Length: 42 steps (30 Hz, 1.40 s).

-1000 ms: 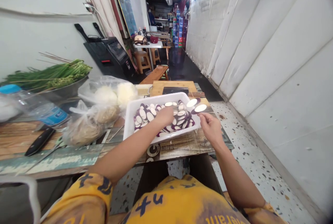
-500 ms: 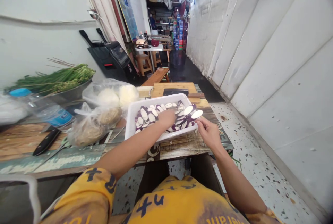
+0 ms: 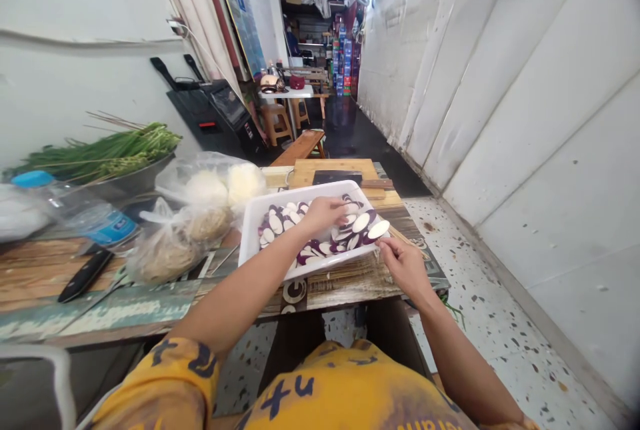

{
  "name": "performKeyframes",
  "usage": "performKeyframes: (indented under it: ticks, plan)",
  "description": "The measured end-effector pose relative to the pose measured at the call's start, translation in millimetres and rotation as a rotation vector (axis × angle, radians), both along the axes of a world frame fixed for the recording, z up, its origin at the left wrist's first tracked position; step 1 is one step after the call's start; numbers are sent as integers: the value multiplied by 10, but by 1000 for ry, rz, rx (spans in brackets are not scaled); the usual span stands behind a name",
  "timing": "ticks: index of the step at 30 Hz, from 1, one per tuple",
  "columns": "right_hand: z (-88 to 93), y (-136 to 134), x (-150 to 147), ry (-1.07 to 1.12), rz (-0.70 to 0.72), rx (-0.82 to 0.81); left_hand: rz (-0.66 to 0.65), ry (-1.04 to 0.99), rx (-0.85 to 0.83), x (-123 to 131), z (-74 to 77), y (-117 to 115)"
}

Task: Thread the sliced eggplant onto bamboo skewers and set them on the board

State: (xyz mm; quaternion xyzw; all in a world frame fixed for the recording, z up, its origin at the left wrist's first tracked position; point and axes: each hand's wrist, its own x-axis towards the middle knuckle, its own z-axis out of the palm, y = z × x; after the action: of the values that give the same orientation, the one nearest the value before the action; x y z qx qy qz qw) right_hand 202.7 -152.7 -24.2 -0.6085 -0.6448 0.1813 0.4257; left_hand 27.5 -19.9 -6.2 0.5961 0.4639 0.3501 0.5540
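Note:
A white plastic tray [image 3: 246, 233] full of oval eggplant slices [image 3: 275, 223], purple-skinned with white flesh, stands on the table before me. My left hand [image 3: 326, 213] reaches over the tray, its fingers drawn together at a slice near the right end. That slice is partly covered by the fingertips. At the tray's right corner, my right hand [image 3: 401, 262] is closed in a pinch on what looks like a thin skewer, mostly hidden. Eggplant slices [image 3: 379, 230] line up just beyond its fingertips, tilted over the tray rim.
Behind the tray, a cleaver [image 3: 337, 177] lies on a wooden cutting board [image 3: 310, 167]. To the left are plastic bags of food [image 3: 167, 253], a water bottle [image 3: 107, 223], a black-handled knife [image 3: 86, 277] and a bowl of greens [image 3: 115, 157]. Thin sticks [image 3: 407, 237] lie right of the tray.
My left hand has risen from among the slices and shifted right, toward the right hand. The slices at my right hand have dropped slightly lower.

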Motion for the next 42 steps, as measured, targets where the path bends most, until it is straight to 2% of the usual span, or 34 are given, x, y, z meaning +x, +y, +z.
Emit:
performKeyframes:
  ticks: [5,8,10,14,17,24,33,36,42]
  plan:
    - [9,8,-27,14,37,-10,46,-407,-211,14,49,35]
    - [4,6,-38,20,40,-17,198,-508,-186,-29,-1,118]
    - [0,0,-43,21,44,-17,252,-508,-159,-49,-56,168]
    - [1,-17,-50,9,45,-23,214,-500,-190,-51,-103,197]
    - [2,-24,-49,11,48,-27,226,-498,-217,-32,-66,176]
    - [-14,-40,-53,32,50,-18,203,-513,-398,-26,79,111]
    - [3,-52,-61,22,45,-20,250,-490,-274,-27,24,133]
    - [14,-83,-66,18,62,-9,252,-520,-300,-22,24,137]
    - [8,-168,-134,20,132,-34,361,-568,-370,-30,61,154]
